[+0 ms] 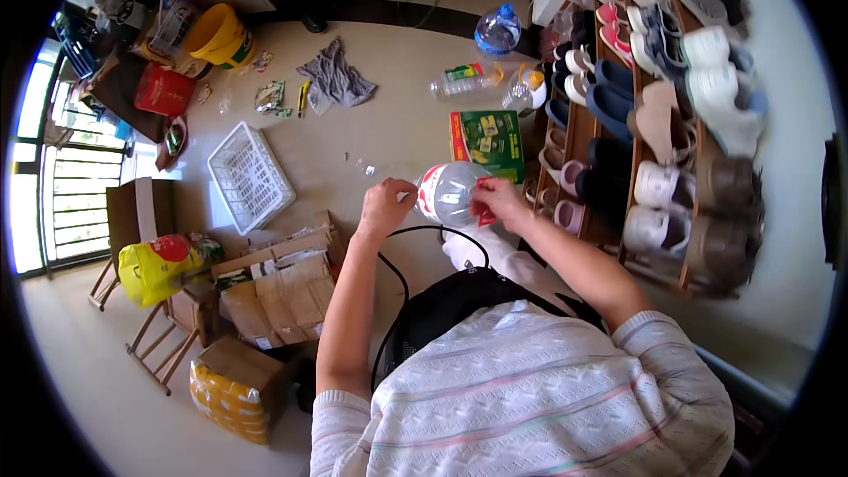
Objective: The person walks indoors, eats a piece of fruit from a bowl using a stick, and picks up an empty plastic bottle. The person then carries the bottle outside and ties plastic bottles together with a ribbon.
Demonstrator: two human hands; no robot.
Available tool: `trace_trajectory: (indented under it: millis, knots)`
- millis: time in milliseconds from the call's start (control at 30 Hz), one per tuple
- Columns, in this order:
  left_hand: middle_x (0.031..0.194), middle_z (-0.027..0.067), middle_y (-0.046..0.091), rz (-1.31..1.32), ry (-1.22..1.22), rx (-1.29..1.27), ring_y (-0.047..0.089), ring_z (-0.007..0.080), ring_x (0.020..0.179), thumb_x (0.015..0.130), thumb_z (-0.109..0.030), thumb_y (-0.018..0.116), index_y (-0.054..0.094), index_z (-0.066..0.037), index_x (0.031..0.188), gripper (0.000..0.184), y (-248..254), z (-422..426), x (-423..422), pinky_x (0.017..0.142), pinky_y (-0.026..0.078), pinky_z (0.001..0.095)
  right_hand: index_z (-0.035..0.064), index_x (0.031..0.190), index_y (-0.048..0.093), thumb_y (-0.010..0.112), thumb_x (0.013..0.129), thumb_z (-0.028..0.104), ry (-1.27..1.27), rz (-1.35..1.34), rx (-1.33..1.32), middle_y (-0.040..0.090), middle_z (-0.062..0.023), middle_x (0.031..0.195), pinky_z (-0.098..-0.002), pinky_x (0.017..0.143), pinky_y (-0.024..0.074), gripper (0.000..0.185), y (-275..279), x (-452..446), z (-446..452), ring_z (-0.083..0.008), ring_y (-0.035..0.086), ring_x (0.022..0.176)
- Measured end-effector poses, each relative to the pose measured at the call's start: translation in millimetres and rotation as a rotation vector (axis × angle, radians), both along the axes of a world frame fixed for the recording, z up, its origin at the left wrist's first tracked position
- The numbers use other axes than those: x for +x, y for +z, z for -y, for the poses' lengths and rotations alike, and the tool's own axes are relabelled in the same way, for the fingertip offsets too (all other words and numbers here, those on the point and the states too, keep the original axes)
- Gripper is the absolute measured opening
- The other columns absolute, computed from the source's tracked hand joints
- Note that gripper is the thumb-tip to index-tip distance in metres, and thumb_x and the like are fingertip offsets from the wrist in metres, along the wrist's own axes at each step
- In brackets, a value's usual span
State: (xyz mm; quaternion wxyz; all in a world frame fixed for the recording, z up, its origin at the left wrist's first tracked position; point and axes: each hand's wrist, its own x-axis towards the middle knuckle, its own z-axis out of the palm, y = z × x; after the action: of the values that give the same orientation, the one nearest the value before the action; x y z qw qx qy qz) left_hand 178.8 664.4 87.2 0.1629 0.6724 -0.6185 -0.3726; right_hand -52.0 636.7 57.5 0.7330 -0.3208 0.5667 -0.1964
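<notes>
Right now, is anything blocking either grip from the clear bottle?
Nothing visible is. The left grip is right at the clear bottle's side with the red-and-white label, though I can't tell whether it touches. The right grip is at the opposite side, beside a red piece.

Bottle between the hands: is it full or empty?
The bottle looks empty: no liquid shows through its clear wall, though leftover drops could go unseen.

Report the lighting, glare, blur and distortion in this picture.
Head view: the window is blown out to white in places; head view: small bright highlights show on the clear bottle; head view: no strong motion blur on the left hand or right hand; head view: heavy wide-lens distortion, with black rounded corners.
</notes>
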Motion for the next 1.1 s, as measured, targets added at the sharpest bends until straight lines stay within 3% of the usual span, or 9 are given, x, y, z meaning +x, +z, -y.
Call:
trace_trajectory:
  millis: [133,367,467,600,633,700,800,900,1100]
  knots:
    - [0.086,0.0108,0.063,-0.158,0.0,0.051,0.06,0.0232,0.079,0.072,-0.021,0.059,0.065,-0.008,0.087,0.021,-16,69,9,0.072,0.046,0.031,0.0013,0.082,0.055,0.053,0.08,0.012,0.167,-0.069,0.057,0.059,-0.0061,0.067,-0.0253,0.047,0.0462,0.011,1,17,62,-0.0136,0.059,0.058]
    - [0.08,0.0095,0.063,-0.33,-0.141,0.181,0.059,0.0183,0.074,0.077,-0.023,0.056,0.064,-0.005,0.088,0.023,-25,180,4,0.069,0.046,0.0292,-0.0001,0.085,0.056,0.05,0.082,0.011,0.086,0.089,0.034,0.061,-0.0069,0.074,-0.0248,0.057,0.0479,0.013,20,53,153,-0.0135,0.06,0.066]
    - [0.074,0.0046,0.061,-0.492,-0.124,0.375,0.055,0.0106,0.068,0.081,-0.03,0.054,0.063,0.0,0.086,0.032,-55,235,6,0.063,0.044,0.0233,-0.0012,0.088,0.056,0.049,0.082,0.01,0.093,0.034,-0.14,0.06,-0.0064,0.077,-0.0235,0.058,0.0463,0.014,11,60,193,-0.0127,0.059,0.068]
    - [0.074,0.0067,0.061,-0.593,-0.164,0.648,0.055,0.0107,0.066,0.083,-0.037,0.053,0.062,0.003,0.084,0.041,-52,320,11,0.061,0.044,0.0217,-0.0026,0.099,0.053,0.05,0.082,0.007,0.158,-0.114,-0.371,0.06,-0.0071,0.088,-0.0244,0.069,0.0459,0.02,-2,82,249,-0.0129,0.058,0.077]
    - [0.076,0.0078,0.061,-0.853,-0.053,0.773,0.056,0.0126,0.067,0.082,-0.036,0.053,0.061,0.003,0.086,0.04,-66,336,12,0.061,0.046,0.0229,-0.0026,0.102,0.052,0.05,0.082,0.006,0.191,-0.18,-0.426,0.06,-0.0069,0.092,-0.0247,0.073,0.0458,0.021,-8,90,264,-0.0126,0.058,0.081]
    - [0.078,0.0086,0.061,-1.004,-0.026,0.767,0.057,0.0145,0.068,0.083,-0.033,0.053,0.06,0.003,0.087,0.036,-93,374,22,0.063,0.047,0.024,-0.002,0.107,0.049,0.051,0.082,0.005,0.127,-0.183,-0.479,0.06,-0.0084,0.093,-0.0254,0.078,0.0447,0.027,-16,107,292,-0.0147,0.058,0.086]
    - [0.076,0.0073,0.06,-1.034,0.139,0.859,0.056,0.0139,0.066,0.084,-0.026,0.053,0.06,0.003,0.086,0.03,-90,426,53,0.061,0.046,0.0239,-0.0002,0.106,0.05,0.052,0.08,0.003,0.093,-0.347,-0.457,0.06,-0.0102,0.096,-0.0251,0.078,0.0452,0.026,3,135,330,-0.0156,0.058,0.09]
    - [0.073,0.0055,0.058,-0.817,0.069,0.834,0.053,0.0125,0.063,0.084,-0.023,0.052,0.061,0.001,0.085,0.026,-117,471,89,0.059,0.044,0.0233,0.0,0.1,0.053,0.056,0.078,0.01,-0.122,-0.319,-0.472,0.061,-0.0127,0.091,-0.0287,0.072,0.0485,0.025,2,139,346,-0.0207,0.061,0.083]
    - [0.077,0.0066,0.059,-0.87,0.185,0.725,0.055,0.0129,0.07,0.082,-0.018,0.054,0.06,0.0,0.081,0.018,-148,533,105,0.06,0.043,0.023,-0.0007,0.091,0.059,0.056,0.074,0.014,-0.176,-0.645,-0.249,0.062,-0.0101,0.08,-0.0278,0.063,0.047,0.022,-76,87,285,-0.0176,0.061,0.073]
